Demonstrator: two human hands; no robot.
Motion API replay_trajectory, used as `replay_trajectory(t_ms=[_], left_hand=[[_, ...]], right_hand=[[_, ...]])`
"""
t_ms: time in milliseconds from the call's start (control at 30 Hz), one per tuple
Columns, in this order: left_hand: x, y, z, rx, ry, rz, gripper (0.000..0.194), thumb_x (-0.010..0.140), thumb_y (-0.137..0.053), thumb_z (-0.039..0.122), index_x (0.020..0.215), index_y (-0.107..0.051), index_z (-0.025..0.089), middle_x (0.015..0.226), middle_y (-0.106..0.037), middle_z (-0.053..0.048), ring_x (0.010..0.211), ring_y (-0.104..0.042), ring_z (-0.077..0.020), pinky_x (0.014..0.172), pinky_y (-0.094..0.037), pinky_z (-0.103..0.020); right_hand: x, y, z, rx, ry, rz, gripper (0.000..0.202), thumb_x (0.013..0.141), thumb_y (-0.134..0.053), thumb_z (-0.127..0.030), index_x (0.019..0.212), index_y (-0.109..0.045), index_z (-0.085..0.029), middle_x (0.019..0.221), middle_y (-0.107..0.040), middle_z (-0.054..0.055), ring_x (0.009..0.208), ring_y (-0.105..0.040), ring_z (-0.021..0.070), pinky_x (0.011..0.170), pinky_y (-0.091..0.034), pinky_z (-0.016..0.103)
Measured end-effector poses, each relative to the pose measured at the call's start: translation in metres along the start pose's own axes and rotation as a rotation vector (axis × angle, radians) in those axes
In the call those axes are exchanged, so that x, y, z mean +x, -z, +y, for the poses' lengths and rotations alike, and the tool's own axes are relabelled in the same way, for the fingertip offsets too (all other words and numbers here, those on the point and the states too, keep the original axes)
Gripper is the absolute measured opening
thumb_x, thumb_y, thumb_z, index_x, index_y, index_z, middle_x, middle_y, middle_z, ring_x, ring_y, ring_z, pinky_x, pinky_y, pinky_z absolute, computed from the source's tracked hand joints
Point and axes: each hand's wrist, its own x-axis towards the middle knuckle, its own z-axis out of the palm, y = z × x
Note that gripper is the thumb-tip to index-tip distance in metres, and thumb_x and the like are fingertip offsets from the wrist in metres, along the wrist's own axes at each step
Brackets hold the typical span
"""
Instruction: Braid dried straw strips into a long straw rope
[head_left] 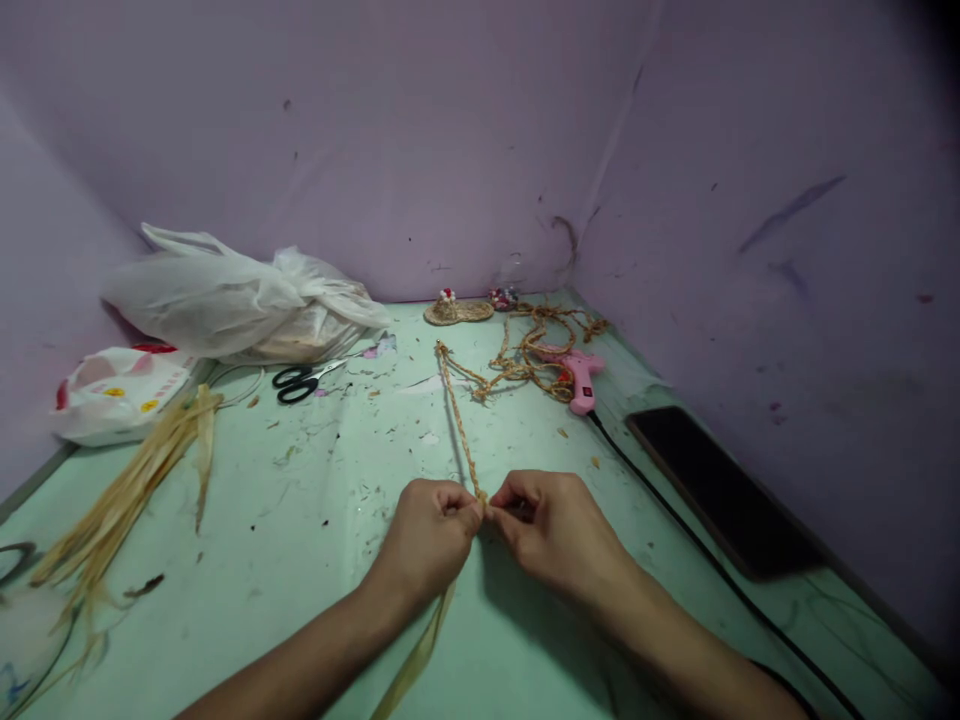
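Hands: The left hand and the right hand met at the near centre, thumbs and fingers of both pinching the near end of a braided cord.
Braided cord: It stretched almost straight from that grip to a far bend above a green surface, then appeared to run right into a loose tangle of cord.
Loose end: A flat fibre strip trailed toward the near edge below the left hand; its join with the cord was hidden.
Plait at risk: A slackened pinch could have let the strands untwist, and uneven pulling could have split the fibre.
Tangle at risk: Its loops overlapped a pink glue gun, so a hard tug might have dragged the tool; whether it was hot could not be told.
Cable at risk: A black cable ran near the right forearm, where a sideways sweep could have snagged it.
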Motion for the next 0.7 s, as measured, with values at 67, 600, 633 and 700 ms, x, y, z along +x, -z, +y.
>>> replay_trajectory(t_ms=[67, 600, 633, 700], left_hand=[[0.0, -0.002, -0.002, -0.018, 0.011, 0.016, 0.016, 0.061, -0.047, 0.02, 0.046, -0.05, 0.014, 0.043, -0.038, 0.004, 0.045, -0.032, -0.0066, 0.044, -0.024, -0.02], [0.001, 0.005, 0.0, -0.347, 0.168, -0.157, 0.01, 0.054, -0.052, 0.022, 0.049, -0.048, 0.015, 0.034, -0.039, 0.006, 0.027, -0.026, -0.0032, 0.031, -0.015, -0.019], [0.002, 0.005, -0.001, -0.345, 0.159, -0.147, 0.009, 0.054, -0.051, 0.021, 0.048, -0.048, 0.015, 0.034, -0.038, 0.006, 0.029, -0.027, -0.003, 0.033, -0.016, -0.018], [0.002, 0.004, -0.004, -0.336, 0.126, -0.126, 0.008, 0.053, -0.051, 0.018, 0.047, -0.047, 0.014, 0.037, -0.038, 0.006, 0.034, -0.029, -0.0029, 0.036, -0.018, -0.018]], right_hand=[[-0.007, 0.003, -0.004, -0.106, 0.04, 0.036, 0.014, 0.068, -0.054, -0.026, 0.059, -0.061, -0.017, 0.053, -0.059, 0.003, 0.047, -0.047, 0.0121, 0.044, -0.028, 0.023], [-0.032, -0.015, -0.009, -0.498, 0.404, -0.075, 0.018, 0.07, -0.046, -0.012, 0.078, -0.062, -0.013, 0.066, -0.062, 0.009, 0.049, -0.048, 0.0129, 0.047, -0.024, 0.027], [-0.033, -0.012, -0.01, -0.443, 0.397, -0.093, 0.017, 0.072, -0.045, -0.015, 0.077, -0.062, -0.014, 0.065, -0.062, 0.008, 0.049, -0.048, 0.0127, 0.047, -0.025, 0.026], [-0.031, -0.006, -0.011, -0.306, 0.356, -0.095, 0.019, 0.077, -0.044, -0.021, 0.07, -0.062, -0.016, 0.06, -0.06, 0.005, 0.048, -0.048, 0.0117, 0.047, -0.027, 0.025]])
